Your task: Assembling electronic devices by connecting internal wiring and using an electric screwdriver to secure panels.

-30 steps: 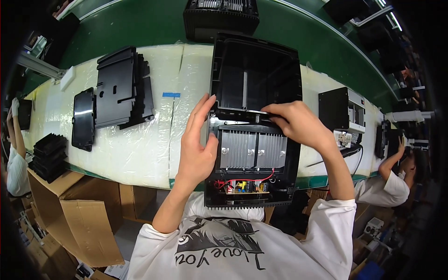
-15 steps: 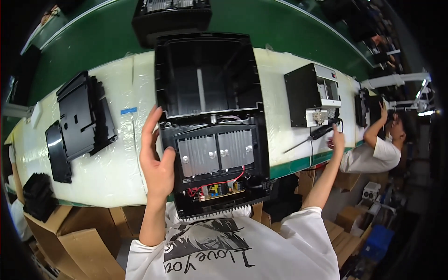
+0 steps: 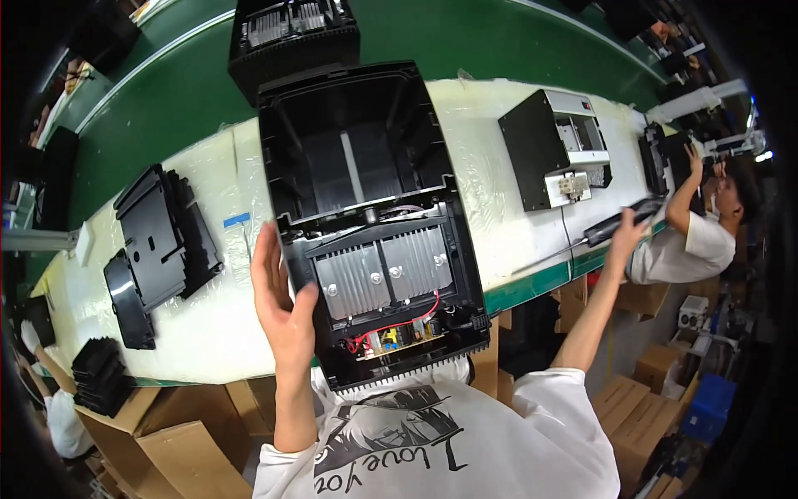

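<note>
In front of me on the bench lies a long black plastic housing (image 3: 353,183), its hollow half at the far end. Two ribbed silver heat sinks (image 3: 384,270) sit in its nearer half, above a circuit board (image 3: 403,339) with red wires. My left hand (image 3: 287,312) grips the left edge of the housing, thumb over the rim and fingers down the side. Out to the right, my right hand (image 3: 628,237) is closed on a black electric screwdriver (image 3: 611,226), whose thin bit points left. A cord runs beside it.
Behind the screwdriver stands a black and silver screw feeder (image 3: 557,145). Black plastic panels (image 3: 158,241) lie on the left of the bench. Another black housing (image 3: 295,41) is on the green surface beyond. Cardboard boxes (image 3: 195,424) stand below the near edge. A co-worker (image 3: 694,224) works at right.
My right hand has closed round the screwdriver and moved it right, away from the screw feeder. My left hand stays at the housing's edge. The whole view has turned slightly.
</note>
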`<state>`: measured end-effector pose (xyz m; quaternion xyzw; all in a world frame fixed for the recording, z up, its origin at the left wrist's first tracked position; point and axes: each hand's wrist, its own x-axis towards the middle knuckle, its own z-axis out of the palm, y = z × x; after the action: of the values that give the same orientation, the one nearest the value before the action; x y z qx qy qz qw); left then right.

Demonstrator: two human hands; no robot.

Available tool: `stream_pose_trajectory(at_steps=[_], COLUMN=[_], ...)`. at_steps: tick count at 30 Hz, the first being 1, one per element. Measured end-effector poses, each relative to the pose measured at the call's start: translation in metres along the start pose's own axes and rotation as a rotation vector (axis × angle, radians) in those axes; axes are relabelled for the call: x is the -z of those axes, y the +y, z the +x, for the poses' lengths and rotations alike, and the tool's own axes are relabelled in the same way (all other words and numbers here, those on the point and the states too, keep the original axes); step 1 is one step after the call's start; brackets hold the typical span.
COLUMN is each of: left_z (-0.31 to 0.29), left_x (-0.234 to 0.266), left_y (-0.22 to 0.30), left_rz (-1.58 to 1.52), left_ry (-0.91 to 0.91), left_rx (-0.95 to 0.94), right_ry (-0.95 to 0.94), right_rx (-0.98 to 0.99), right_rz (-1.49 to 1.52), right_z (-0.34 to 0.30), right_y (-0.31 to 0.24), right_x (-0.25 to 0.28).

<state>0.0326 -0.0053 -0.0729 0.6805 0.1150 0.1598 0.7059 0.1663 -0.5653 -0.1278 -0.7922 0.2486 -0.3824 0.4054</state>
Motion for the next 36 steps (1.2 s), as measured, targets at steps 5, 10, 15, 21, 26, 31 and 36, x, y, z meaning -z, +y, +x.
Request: stream_pose_trajectory(at_steps=[5,10,15,21,26,31,36], left_z=[-0.009,-0.011,-0.012,-0.011,-0.012,-0.01,-0.013], left_x=[0.001,-0.014,-0.012,-0.012,-0.01,-0.014,-0.012], left_y=[0.002,-0.001,-0.006,-0.007,-0.002,-0.006,-0.003], left_rz=[-0.072,-0.031,-0.034,0.033,0.097,0.118,0.084], left_ry=[0.075,0.115,0.11,0.102,0.15,0.146,0.152], left_rx=[0.038,0.01,0.004,-0.016,-0.005,0.016,0.029], right_ry=[-0.028,0.153,-0.109,-0.207,-0.059,-0.388,-0.738], right_rx=[0.314,0.422,0.451,0.468,0.425,0.52,0.546], right_rz=[0.727,0.808,0.954,0.887,0.839,0.974,1.055], right_z=[0.003,-0.028,-0.018,-0.03,-0.041,-0.026,-0.028], right_y=[-0.122,-0.226,-0.217,-0.206,-0.215,-0.193,-0.224], right_x=[0.069,0.068,0.073,0.043,0.027,0.04,0.016])
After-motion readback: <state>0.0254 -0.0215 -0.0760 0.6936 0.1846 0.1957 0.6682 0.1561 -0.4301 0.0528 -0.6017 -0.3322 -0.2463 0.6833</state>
